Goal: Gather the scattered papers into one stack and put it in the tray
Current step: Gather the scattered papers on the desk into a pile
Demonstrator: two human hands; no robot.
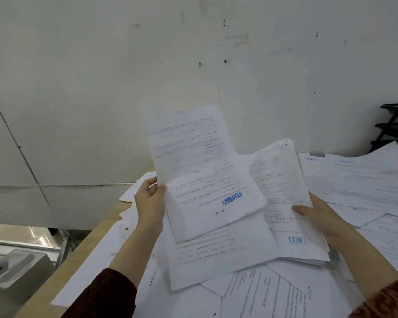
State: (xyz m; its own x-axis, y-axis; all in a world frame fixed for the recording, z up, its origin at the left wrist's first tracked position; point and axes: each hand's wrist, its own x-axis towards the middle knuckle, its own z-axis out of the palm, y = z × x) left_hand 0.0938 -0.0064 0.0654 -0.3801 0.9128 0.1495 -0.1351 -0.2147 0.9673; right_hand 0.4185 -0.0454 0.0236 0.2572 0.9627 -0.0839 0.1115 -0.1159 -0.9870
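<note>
My left hand (150, 198) pinches the left edge of a printed sheet (200, 171) with a blue "APPROVED" stamp, lifted above the table. My right hand (317, 216) grips a thick stack of papers (285, 198) from its right side, thumb on top; a blue stamp shows near its lower edge. The lifted sheet overlaps the stack's left part. More loose papers (262, 292) lie scattered beneath and around both hands. A black tiered tray rack (395, 125) stands at the far right against the wall, partly cut off.
The wooden table (87, 244) has its left edge running diagonally, with papers overhanging it. More sheets (365, 180) pile at the right. A white wall rises close behind. Grey metal equipment (16, 269) sits lower left, beyond the table.
</note>
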